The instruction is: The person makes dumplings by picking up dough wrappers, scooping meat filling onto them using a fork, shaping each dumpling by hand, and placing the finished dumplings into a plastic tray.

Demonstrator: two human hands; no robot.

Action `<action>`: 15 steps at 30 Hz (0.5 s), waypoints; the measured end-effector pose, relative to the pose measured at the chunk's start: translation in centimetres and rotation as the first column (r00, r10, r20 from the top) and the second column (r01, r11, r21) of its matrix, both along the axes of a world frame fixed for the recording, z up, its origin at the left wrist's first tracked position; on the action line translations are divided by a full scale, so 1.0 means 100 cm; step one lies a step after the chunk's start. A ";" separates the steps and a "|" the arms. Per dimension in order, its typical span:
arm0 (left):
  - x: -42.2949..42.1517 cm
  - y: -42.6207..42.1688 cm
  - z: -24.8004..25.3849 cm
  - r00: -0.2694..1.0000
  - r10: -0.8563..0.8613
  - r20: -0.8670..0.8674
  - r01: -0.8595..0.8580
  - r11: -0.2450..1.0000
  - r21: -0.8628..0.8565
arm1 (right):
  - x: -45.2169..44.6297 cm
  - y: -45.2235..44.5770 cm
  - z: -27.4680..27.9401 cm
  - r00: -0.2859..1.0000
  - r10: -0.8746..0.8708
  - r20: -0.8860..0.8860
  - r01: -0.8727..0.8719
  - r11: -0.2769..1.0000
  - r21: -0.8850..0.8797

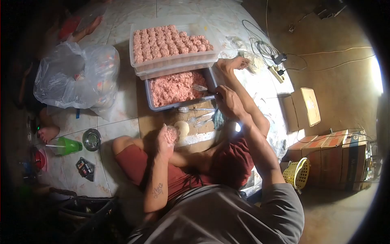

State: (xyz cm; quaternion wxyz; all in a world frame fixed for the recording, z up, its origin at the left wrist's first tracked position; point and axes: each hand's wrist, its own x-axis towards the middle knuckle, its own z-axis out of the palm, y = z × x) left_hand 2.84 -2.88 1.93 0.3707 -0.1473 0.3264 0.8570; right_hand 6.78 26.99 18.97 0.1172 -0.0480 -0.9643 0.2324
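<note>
My left hand (163,140) is curled around a lump of pink minced meat (171,134), with something like clear plastic around it. A blue-grey tub (152,106) in front of me holds a mass of loose pink mince (174,87). Over the tub's right rim, my right hand (230,102) is closed on a fork (199,87), whose head lies at the mince; the grip itself is partly hidden. Stacked clear containers (140,67) stand behind the tub, the top one filled with rows of meat balls (160,42). A pale round disc (181,129) lies beside my left hand.
Several utensils (201,120) lie on cardboard before the tub. At left are a large plastic bag (77,77), a green cup (69,145), a glass ashtray (92,139) and another person's foot (49,133). At right are cables (260,42), a yellow basket (296,174) and boxes (329,160).
</note>
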 end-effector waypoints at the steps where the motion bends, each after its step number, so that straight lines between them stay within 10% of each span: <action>1: 0.003 -0.002 -0.002 0.999 -0.037 -0.018 0.037 0.999 -0.012 | 0.009 -0.005 0.004 0.996 0.068 -0.058 -0.073 0.991 -0.108; 3: 0.000 0.001 -0.002 1.000 -0.019 -0.011 0.019 0.999 -0.029 | 0.026 -0.019 0.000 0.954 0.128 -0.272 -0.150 0.987 -0.062; 5: 0.000 0.003 0.004 0.998 -0.067 0.002 0.067 0.996 -0.050 | 0.034 -0.010 -0.036 0.950 -0.077 0.303 0.066 0.997 0.046; 9: 0.000 0.008 0.000 0.997 -0.076 0.023 0.077 0.996 -0.047 | 0.041 0.024 -0.161 0.980 -0.197 -0.015 0.198 0.979 0.057; 15: 0.000 -0.003 -0.011 0.998 -0.024 0.055 0.027 0.998 -0.050 | 0.039 0.021 -0.169 0.965 -0.016 -0.260 0.098 0.947 0.306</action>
